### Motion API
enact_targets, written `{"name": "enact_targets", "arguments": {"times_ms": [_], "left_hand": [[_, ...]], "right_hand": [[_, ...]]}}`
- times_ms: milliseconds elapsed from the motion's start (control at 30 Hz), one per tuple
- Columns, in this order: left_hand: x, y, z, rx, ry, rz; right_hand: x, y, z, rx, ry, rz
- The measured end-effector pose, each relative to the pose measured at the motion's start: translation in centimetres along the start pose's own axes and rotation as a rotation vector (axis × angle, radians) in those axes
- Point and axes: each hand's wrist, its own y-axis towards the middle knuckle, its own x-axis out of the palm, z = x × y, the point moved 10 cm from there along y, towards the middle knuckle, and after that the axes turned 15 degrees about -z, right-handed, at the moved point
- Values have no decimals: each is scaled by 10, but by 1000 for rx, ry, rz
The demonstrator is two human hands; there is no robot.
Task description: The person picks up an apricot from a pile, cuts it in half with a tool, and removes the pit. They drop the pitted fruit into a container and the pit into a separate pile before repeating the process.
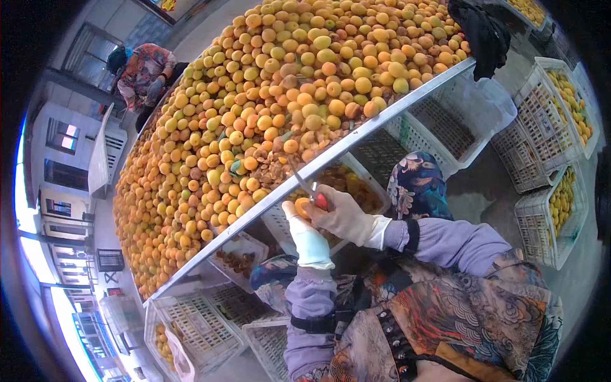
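My left hand (308, 239), in a white glove, is closed around an orange apricot (301, 207). Gripped in my gloved right hand (345, 215) is a small knife with a red handle (321, 201); its blade (300, 180) points up towards the table's metal edge. Both hands meet at the apricot, just on my side of that edge. Partly behind them, below the edge, sits a crate (380, 184) containing orange fruit pieces. A great heap of apricots (254, 121) covers the table beyond, with brown, broken fruit near the rim.
The table's metal rim (248, 219) runs diagonally before me. White crates of yellow fruit (548, 121) are stacked at right; further crates (194, 321) stand lower left. A black cloth or bag (484, 38) hangs over the table corner. Another person (143, 76) bends over the table's far side.
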Motion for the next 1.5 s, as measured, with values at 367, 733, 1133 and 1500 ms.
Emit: {"name": "enact_targets", "arguments": {"times_ms": [367,733,1133,1500], "left_hand": [[-25,17,-4,45,-193,-24],[-5,0,-37,-199,-387,-169],[44,-42,-60,-398,-388,-367],[40,-43,-68,-489,-267,-269]], "right_hand": [[4,-2,9,-55,-152,-135],[-30,10,-39,-63,354,34],[-24,4,-70,-193,538,-153],[-20,2,-52,-155,345,-156]]}}
